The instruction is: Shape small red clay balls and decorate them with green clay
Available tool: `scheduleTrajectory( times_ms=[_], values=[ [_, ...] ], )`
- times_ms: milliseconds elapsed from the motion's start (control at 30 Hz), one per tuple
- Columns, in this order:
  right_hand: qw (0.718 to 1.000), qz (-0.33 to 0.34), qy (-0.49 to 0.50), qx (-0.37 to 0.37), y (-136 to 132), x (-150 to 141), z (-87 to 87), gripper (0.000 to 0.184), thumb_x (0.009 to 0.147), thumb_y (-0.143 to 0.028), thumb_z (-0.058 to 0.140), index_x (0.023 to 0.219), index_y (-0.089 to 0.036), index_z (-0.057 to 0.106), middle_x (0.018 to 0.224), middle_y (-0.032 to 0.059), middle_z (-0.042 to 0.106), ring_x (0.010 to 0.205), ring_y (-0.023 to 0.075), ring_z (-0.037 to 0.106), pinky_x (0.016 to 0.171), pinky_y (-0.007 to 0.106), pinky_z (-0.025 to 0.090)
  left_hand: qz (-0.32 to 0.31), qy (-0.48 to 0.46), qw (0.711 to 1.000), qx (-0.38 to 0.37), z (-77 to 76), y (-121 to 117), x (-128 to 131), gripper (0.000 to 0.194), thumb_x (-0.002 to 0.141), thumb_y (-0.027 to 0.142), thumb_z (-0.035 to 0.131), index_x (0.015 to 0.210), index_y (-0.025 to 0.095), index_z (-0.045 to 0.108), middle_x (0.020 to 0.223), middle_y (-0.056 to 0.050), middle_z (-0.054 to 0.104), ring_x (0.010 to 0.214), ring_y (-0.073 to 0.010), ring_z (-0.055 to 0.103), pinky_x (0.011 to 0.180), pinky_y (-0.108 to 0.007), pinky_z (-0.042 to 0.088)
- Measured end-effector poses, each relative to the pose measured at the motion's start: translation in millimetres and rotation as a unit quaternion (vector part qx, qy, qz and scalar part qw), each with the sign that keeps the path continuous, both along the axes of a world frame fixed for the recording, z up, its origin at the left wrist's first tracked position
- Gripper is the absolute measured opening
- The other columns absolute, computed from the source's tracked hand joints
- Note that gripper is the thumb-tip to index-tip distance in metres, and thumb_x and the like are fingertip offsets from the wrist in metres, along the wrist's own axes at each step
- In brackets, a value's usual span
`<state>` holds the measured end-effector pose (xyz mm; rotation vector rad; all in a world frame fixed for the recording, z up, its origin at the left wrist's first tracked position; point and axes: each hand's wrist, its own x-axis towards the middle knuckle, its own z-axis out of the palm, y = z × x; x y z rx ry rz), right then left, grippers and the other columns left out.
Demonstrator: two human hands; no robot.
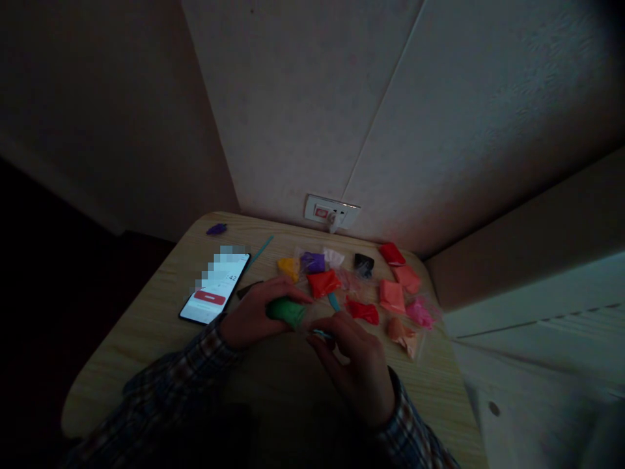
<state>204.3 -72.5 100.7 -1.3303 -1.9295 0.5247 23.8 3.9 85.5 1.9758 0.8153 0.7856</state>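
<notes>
My left hand (254,311) is wrapped round a clear plastic packet of green modelling clay (287,311), its open-looking end pointing right. My right hand (354,361) is closed in a pinch just right of that packet. A light blue, narrow tool (333,301) shows beyond its fingers, and a pale bluish end shows between thumb and forefinger, so the hand seems to grip it. Fingers hide the middle of the tool. Just beyond both hands lies a red clay packet (323,284), with another red packet (362,311) near the right knuckles.
A lit phone (215,290) lies left of my hands, a blue stick (261,251) beside it. A small purple piece (217,229) sits at the far left. Yellow (288,268), purple (312,262), black (364,263) and pink packets (392,296) spread rightward. A wall socket (332,212) is behind.
</notes>
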Motion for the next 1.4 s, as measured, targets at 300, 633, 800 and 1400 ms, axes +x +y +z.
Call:
scheduleTrajectory(
  times_ms=[300,633,800,1400],
  values=[
    [0.978,-0.082,0.176,-0.073,5,18,1.8,0.011,0.084,-0.027,0.057,0.079,-0.021,0.065,0.070,-0.0004,0.064,0.063,0.0121,0.057,0.055,0.021,0.044,0.060,0.128,0.989,0.048,-1.6,16,-14,0.039,0.071,0.006,0.055,0.107,0.018,0.062,0.104,-0.006,0.060,0.100,-0.0220,0.057,0.089,-0.036,0.046],
    [0.915,-0.108,0.346,-0.180,17,28,-7.9,0.019,0.070,-0.035,0.067,0.067,-0.018,0.060,0.055,-0.0045,0.048,0.046,0.0066,0.033,0.041,0.019,0.026,0.074,0.250,0.960,0.104,-17.9,25,-25,0.039,0.073,0.007,0.059,0.111,0.016,0.061,0.110,-0.010,0.061,0.105,-0.0256,0.055,0.091,-0.040,0.044],
    [0.896,-0.084,0.372,-0.226,19,33,-18.1,0.028,0.074,-0.043,0.063,0.066,-0.017,0.059,0.055,-0.0039,0.048,0.045,0.0057,0.030,0.041,0.020,0.024,0.115,0.248,0.955,0.116,-19.3,27,-26,0.034,0.076,0.012,0.058,0.109,0.016,0.062,0.107,-0.010,0.062,0.101,-0.0272,0.057,0.089,-0.043,0.045],
    [0.902,-0.094,0.344,-0.242,26,31,-23.1,0.021,0.066,-0.038,0.070,0.070,-0.018,0.066,0.062,-0.0002,0.062,0.046,0.0066,0.036,0.041,0.020,0.025,0.104,0.204,0.958,0.174,-29.1,23,-20,0.039,0.075,0.018,0.062,0.114,0.018,0.059,0.118,-0.011,0.059,0.110,-0.0285,0.054,0.095,-0.046,0.043]
  ],
)
